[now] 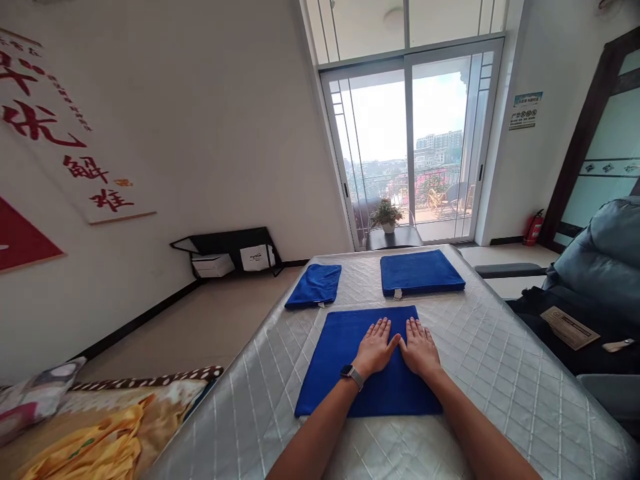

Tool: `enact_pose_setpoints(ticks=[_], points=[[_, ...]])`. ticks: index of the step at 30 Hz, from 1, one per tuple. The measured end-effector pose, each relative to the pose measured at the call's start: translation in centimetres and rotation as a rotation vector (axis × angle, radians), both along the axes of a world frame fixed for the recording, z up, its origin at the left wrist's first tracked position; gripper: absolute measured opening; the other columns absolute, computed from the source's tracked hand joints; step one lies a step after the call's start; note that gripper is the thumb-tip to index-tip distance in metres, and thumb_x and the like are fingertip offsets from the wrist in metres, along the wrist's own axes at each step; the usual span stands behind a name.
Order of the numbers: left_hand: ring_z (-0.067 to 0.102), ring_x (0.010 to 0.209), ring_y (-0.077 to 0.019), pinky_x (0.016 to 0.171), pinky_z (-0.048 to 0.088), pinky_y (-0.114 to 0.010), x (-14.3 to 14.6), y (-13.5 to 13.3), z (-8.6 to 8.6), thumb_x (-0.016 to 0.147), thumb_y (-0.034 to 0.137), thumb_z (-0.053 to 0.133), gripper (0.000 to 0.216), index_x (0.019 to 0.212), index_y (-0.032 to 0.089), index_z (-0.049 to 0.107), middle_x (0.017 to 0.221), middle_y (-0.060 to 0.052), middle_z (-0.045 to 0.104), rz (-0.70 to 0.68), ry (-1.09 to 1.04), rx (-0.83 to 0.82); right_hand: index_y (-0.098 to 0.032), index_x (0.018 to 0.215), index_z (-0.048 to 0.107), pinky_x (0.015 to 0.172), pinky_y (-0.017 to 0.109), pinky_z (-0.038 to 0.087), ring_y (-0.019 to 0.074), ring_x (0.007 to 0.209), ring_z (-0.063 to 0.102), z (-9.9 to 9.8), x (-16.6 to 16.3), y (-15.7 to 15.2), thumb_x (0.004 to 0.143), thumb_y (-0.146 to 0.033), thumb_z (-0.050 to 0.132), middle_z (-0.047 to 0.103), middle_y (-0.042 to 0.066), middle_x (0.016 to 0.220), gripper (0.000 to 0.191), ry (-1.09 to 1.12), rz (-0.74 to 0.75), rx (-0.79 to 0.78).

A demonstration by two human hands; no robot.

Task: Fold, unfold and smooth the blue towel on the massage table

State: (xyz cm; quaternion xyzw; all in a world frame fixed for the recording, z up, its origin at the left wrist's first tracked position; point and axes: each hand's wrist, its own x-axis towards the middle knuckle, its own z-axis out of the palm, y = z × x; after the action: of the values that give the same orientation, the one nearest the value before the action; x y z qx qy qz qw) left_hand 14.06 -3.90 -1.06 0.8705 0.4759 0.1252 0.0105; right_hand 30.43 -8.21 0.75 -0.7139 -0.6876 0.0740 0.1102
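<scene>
A blue cloth [340, 373], folded into a flat rectangle, lies close in front of me on a quilted silver cover [250, 393]. My left hand [376, 347], with a watch [353, 375] at the wrist, rests flat on its middle, fingers stretched out. Beside it my right hand [419, 343] presses flat near the cloth's right edge, the thumbs almost touching. Farther off, a smaller folded blue cloth [315, 285] sits to the left. A thicker stack of folded blue cloth [421, 272] with a white tag is at the far right.
Beyond the covered surface stands a dark chair or small table [395, 237] with a potted plant [387, 215], before sliding glass doors. At right is a grey recliner [605, 247] with a dark bag. Yellow cloth [95, 447] lies lower left. A black rack [233, 240] holds white boxes.
</scene>
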Motion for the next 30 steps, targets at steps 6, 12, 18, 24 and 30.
enact_pose_setpoints(ticks=[6, 12, 18, 24, 30], points=[[0.026, 0.154, -0.0244, 0.125, 0.025, -0.046, -7.5, -0.2, 0.4, 0.103, 0.061, 0.011, 0.074, 0.159, 0.016, 0.033, 0.165, -0.012, 0.032, 0.155, 0.063, -0.023, -0.006, 0.161, 0.022, 0.125, 0.042, 0.006, 0.0228, 0.156, 0.011, -0.3, 0.1, 0.1, 0.102, -0.051, 0.023, 0.016, 0.012, 0.168, 0.074, 0.002, -0.001, 0.002], [0.030, 0.152, -0.0279, 0.124, 0.027, -0.047, -14.4, 0.7, 0.2, 0.102, 0.063, 0.011, 0.080, 0.157, 0.009, 0.034, 0.163, -0.018, 0.033, 0.339, 0.077, -0.012, -0.006, 0.161, 0.024, 0.125, 0.042, 0.006, 0.0228, 0.156, 0.011, -0.5, 0.1, 0.3, 0.102, -0.052, 0.022, 0.018, 0.011, 0.168, 0.074, -0.034, 0.001, 0.007], [0.031, 0.152, -0.0294, 0.123, 0.030, -0.047, -15.2, 1.0, -0.7, 0.101, 0.067, 0.014, 0.083, 0.157, 0.009, 0.036, 0.162, -0.018, 0.035, 0.370, 0.029, 0.018, -0.007, 0.161, 0.023, 0.126, 0.042, 0.007, 0.0222, 0.156, 0.010, -0.3, 0.2, 0.2, 0.102, -0.053, 0.019, 0.019, 0.011, 0.168, 0.075, -0.050, 0.004, -0.010], [0.032, 0.151, -0.0304, 0.123, 0.028, -0.047, -15.0, 1.0, -0.9, 0.099, 0.069, 0.012, 0.088, 0.157, 0.007, 0.034, 0.163, -0.019, 0.033, 0.370, -0.016, 0.036, -0.008, 0.162, 0.020, 0.125, 0.042, 0.008, 0.0216, 0.156, 0.010, -0.1, 0.1, 0.2, 0.102, -0.053, 0.018, 0.018, 0.009, 0.169, 0.075, -0.090, -0.005, -0.024], [0.029, 0.153, -0.0294, 0.125, 0.024, -0.043, -15.0, 0.7, -0.3, 0.099, 0.069, 0.011, 0.090, 0.156, 0.003, 0.034, 0.164, -0.020, 0.030, 0.371, -0.024, -0.015, -0.008, 0.162, 0.020, 0.125, 0.040, 0.008, 0.0208, 0.156, 0.011, 0.1, 0.0, 0.2, 0.103, -0.052, 0.018, 0.018, 0.009, 0.169, 0.074, -0.121, -0.012, -0.031]])
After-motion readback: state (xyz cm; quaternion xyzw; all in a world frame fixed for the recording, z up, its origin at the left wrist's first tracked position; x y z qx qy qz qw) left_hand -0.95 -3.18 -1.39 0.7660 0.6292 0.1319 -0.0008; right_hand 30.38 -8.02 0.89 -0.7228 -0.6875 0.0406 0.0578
